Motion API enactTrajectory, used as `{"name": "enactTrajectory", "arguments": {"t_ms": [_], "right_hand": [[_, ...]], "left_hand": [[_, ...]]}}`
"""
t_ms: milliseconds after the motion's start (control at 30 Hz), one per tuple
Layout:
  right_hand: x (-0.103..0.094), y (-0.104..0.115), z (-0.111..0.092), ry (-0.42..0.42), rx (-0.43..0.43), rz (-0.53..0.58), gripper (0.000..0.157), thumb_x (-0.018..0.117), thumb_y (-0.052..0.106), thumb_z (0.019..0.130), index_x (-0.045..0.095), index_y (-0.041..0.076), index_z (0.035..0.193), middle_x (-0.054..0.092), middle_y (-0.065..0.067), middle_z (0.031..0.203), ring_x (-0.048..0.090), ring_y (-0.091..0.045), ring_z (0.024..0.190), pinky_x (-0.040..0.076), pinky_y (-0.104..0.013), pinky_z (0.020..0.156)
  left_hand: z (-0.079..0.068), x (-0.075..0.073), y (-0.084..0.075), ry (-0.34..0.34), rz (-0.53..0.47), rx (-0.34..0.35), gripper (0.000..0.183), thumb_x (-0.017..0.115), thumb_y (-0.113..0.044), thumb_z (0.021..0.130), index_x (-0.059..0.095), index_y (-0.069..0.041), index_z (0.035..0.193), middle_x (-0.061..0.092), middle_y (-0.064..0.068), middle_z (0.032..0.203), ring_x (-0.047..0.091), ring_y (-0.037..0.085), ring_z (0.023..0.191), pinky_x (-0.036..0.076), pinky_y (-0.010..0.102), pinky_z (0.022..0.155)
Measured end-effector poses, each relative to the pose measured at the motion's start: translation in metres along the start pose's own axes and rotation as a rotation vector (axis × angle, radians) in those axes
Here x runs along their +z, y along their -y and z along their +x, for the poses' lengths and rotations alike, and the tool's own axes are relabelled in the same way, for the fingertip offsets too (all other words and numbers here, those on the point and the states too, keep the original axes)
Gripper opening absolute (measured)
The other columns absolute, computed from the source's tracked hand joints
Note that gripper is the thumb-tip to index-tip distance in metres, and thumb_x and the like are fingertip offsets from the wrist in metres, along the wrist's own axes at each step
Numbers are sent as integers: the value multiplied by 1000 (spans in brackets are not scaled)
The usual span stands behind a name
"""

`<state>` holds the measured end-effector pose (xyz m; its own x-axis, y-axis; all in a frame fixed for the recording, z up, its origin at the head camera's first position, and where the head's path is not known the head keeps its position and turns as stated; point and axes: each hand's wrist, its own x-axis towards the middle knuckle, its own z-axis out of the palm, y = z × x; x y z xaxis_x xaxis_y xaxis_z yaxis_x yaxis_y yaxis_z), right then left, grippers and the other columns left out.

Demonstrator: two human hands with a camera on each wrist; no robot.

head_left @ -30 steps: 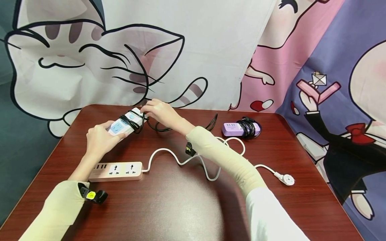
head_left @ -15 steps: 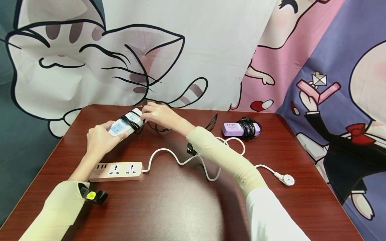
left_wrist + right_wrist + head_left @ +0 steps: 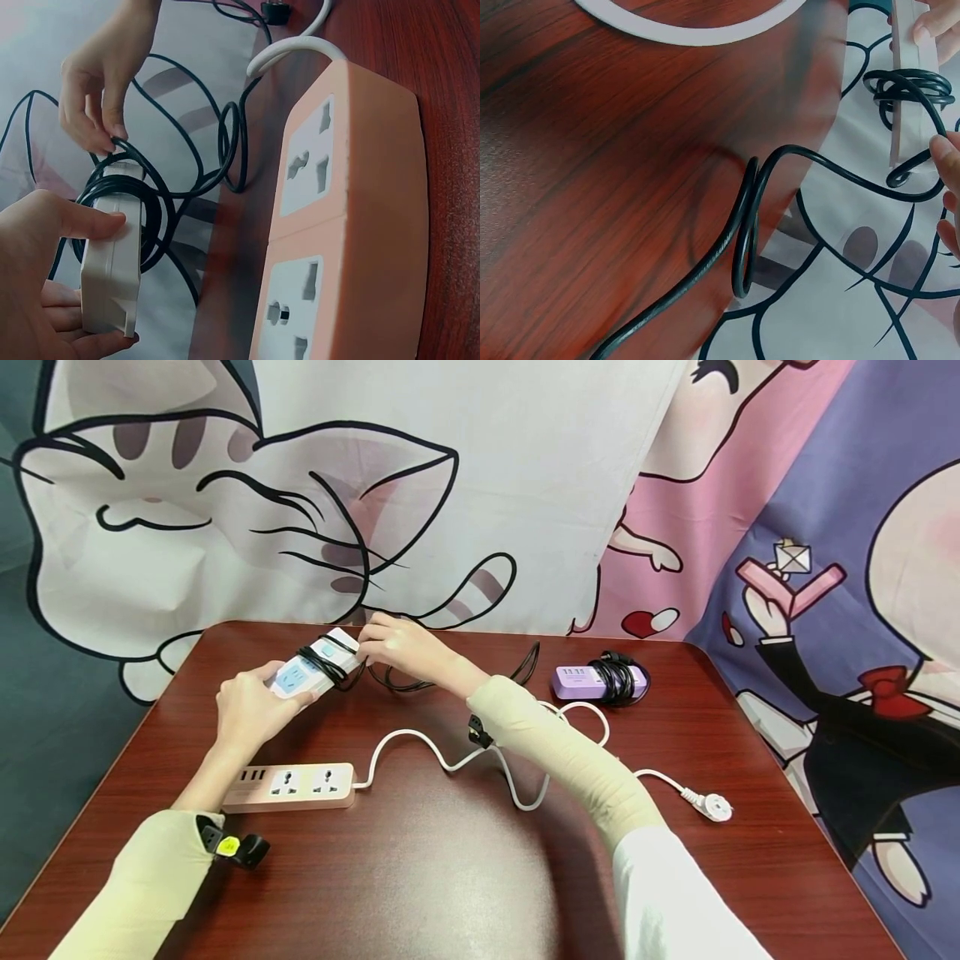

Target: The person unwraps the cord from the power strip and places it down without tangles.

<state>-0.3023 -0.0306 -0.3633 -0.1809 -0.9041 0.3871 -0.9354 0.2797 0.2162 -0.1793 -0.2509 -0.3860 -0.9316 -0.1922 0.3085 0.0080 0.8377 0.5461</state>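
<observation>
My left hand [image 3: 255,706] grips a white power strip [image 3: 288,682] by its near end, holding it tilted above the table, its blue-edged sockets facing up. Several turns of black cord [image 3: 321,665] wrap round the strip's middle. At the far end, my right hand [image 3: 408,650] pinches the black cord between thumb and fingers, as the left wrist view shows on the cord [image 3: 120,142]. From there loose cord [image 3: 754,202] runs off in loops over the table in the right wrist view. My right hand hides part of the strip's far end.
A beige power strip [image 3: 288,787] lies just in front of my left hand; its white cord [image 3: 420,735] curves right to a white plug [image 3: 712,807]. A purple power strip [image 3: 581,682] with bundled black cord lies at the back right. A printed curtain [image 3: 480,485] hangs behind the table.
My right hand has shifted slightly to the right with the pinched cord, after dipping a little closer to the strip. The left hand and the white power strip stay almost still.
</observation>
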Motion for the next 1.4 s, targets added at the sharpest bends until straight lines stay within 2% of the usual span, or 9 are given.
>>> {"name": "enactTrajectory", "arguments": {"t_ms": [233, 400, 600, 800, 967, 1400], "right_hand": [[3, -1, -7, 13, -46, -11, 13, 62, 24, 91, 70, 16, 97, 67, 4, 103, 54, -13, 99, 46, -21, 85], [7, -5, -13, 48, -25, 69, 13, 64, 24, 92, 68, 13, 96, 66, 1, 98, 54, -15, 96, 45, -24, 88], [14, -11, -20, 63, 43, 135, 18, 65, 30, 90, 67, 12, 91, 63, 1, 92, 54, -14, 92, 45, -24, 86], [19, -18, -25, 73, 157, 208, 15, 64, 29, 90, 67, 14, 90, 64, 3, 93, 57, -13, 94, 44, -24, 88], [22, -23, -26, 82, 217, 275, 12, 65, 24, 90, 70, 13, 93, 65, 2, 95, 57, -14, 93, 44, -24, 87], [31, -26, -22, 85, 416, 295, 16, 64, 27, 91, 73, 14, 96, 67, 1, 98, 59, -15, 97, 45, -26, 88]], "left_hand": [[-1, 1, 2, -35, -27, -15, 59, 79, -32, 72, 63, 1, 118, 67, 31, 98, 58, 47, 84, 35, 54, 73], [-1, -1, 2, -32, -52, -38, 60, 78, -33, 74, 62, 1, 121, 66, 32, 103, 56, 46, 88, 34, 55, 77], [-2, -3, -1, -27, -67, -44, 60, 78, -33, 75, 62, 0, 122, 66, 31, 105, 56, 45, 90, 34, 54, 78], [-4, -1, -4, -26, -64, -24, 59, 78, -34, 74, 63, -2, 121, 67, 30, 101, 57, 44, 87, 35, 53, 75], [-7, 1, -6, -17, -70, -7, 59, 79, -34, 73, 63, -3, 120, 67, 29, 99, 58, 44, 86, 35, 51, 73], [-12, 1, -10, -23, -63, 49, 58, 82, -32, 70, 66, -4, 117, 69, 26, 95, 61, 42, 81, 39, 48, 67]]}}
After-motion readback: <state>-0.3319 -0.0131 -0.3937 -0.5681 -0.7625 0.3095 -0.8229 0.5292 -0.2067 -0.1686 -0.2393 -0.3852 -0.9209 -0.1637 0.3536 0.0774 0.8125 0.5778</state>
